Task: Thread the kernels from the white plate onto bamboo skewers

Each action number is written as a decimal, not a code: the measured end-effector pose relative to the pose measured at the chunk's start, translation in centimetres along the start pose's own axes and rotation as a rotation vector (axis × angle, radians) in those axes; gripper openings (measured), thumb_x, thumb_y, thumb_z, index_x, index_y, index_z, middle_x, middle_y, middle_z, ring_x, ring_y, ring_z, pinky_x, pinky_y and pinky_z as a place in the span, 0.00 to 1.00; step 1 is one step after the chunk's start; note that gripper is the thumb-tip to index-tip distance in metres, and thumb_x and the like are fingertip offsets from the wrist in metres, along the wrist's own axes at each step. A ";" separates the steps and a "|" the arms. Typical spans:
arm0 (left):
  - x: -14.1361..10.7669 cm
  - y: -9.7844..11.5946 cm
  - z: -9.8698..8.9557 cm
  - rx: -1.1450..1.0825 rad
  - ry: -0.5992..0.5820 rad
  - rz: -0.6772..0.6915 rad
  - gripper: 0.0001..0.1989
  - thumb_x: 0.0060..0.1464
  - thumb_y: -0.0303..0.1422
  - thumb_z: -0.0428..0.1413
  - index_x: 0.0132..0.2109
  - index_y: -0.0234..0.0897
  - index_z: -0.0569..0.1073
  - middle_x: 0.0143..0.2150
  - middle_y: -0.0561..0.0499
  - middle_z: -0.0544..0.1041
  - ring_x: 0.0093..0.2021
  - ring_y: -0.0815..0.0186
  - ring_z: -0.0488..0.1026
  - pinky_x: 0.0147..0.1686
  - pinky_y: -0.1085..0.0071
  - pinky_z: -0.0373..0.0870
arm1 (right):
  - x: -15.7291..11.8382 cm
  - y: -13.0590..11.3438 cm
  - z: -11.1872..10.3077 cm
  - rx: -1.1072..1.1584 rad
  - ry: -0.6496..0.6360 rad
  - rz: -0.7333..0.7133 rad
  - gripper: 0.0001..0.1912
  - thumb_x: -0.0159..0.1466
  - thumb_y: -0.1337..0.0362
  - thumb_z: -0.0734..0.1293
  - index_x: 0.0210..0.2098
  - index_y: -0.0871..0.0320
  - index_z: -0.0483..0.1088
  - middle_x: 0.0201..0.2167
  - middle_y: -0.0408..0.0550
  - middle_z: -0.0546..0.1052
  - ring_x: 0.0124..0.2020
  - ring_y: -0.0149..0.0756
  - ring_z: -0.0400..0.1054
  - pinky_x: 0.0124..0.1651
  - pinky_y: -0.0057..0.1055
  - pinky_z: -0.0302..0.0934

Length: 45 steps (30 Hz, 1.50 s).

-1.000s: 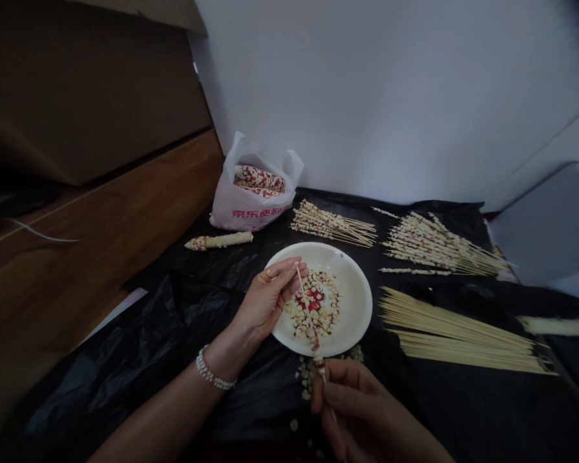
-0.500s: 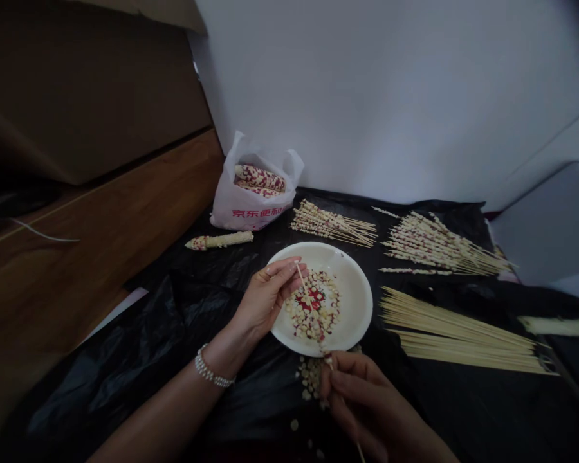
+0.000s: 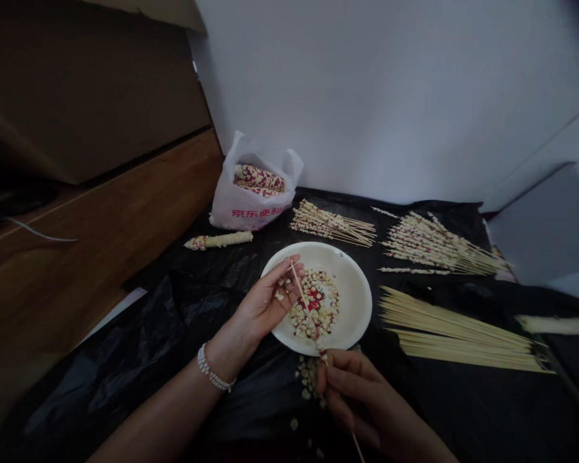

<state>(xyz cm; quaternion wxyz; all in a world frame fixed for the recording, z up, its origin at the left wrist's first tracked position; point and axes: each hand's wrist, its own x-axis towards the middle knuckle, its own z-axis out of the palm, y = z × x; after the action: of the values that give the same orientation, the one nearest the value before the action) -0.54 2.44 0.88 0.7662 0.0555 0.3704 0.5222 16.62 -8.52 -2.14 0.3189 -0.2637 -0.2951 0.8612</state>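
A thin wooden skewer (image 3: 302, 292) slants over the white bowl (image 3: 359, 302), with corn kernels threaded on its lower stretch. My right hand (image 3: 354, 392) is closed around it below the threaded kernels. At the upper tip, my left hand (image 3: 270, 299) pinches thumb and finger on what looks like a kernel, and several loose kernels (image 3: 278, 296) lie on its curled fingers. Pale and dark red corn kernels (image 3: 325, 289) cover the bowl's floor around a red printed pattern.
Behind the bowl stands a plastic bag (image 3: 251, 209) of corn cobs, a mostly stripped cob (image 3: 219, 240) before it. Kernel-loaded skewers (image 3: 330, 222) lie in two bundles at the back; bare skewers (image 3: 453, 331) lie right. Kernels (image 3: 309, 379) are scattered on the black plastic sheet (image 3: 149, 347).
My left hand has turned its palm more upward, showing the loose kernels on its fingers. Its fingertips stay at the skewer's tip. My right hand has shifted slightly left with the skewer.
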 end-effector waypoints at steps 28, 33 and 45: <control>-1.7 -2.1 0.0 0.219 -0.181 -0.179 0.08 0.51 0.28 0.61 0.39 0.31 0.79 0.37 0.44 0.80 0.34 0.68 0.76 0.34 0.74 0.73 | 0.0 -0.6 0.4 -0.110 0.195 -0.116 0.12 0.64 0.56 0.65 0.34 0.59 0.71 0.13 0.34 0.63 0.13 0.19 0.45 0.17 0.20 0.36; -2.2 -2.2 0.5 0.307 -0.163 -0.175 0.04 0.49 0.25 0.62 0.35 0.29 0.79 0.38 0.43 0.79 0.33 0.68 0.75 0.37 0.73 0.74 | -0.1 -0.8 0.5 -0.112 0.245 -0.097 0.12 0.63 0.55 0.66 0.33 0.59 0.71 0.13 0.34 0.63 0.14 0.19 0.47 0.18 0.20 0.38; -1.4 -1.8 0.2 0.156 -0.148 -0.198 0.12 0.52 0.18 0.53 0.41 0.30 0.78 0.44 0.42 0.79 0.40 0.68 0.76 0.42 0.75 0.73 | 0.2 -1.0 0.2 -0.052 0.193 -0.106 0.12 0.64 0.55 0.65 0.34 0.58 0.71 0.14 0.33 0.65 0.10 0.17 0.42 0.13 0.20 0.34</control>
<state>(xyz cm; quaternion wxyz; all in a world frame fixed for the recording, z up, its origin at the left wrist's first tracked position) 0.70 0.51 0.89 0.8325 0.1165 0.3558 0.4084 16.83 -7.82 -1.38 0.3840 -0.3374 -0.2988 0.8058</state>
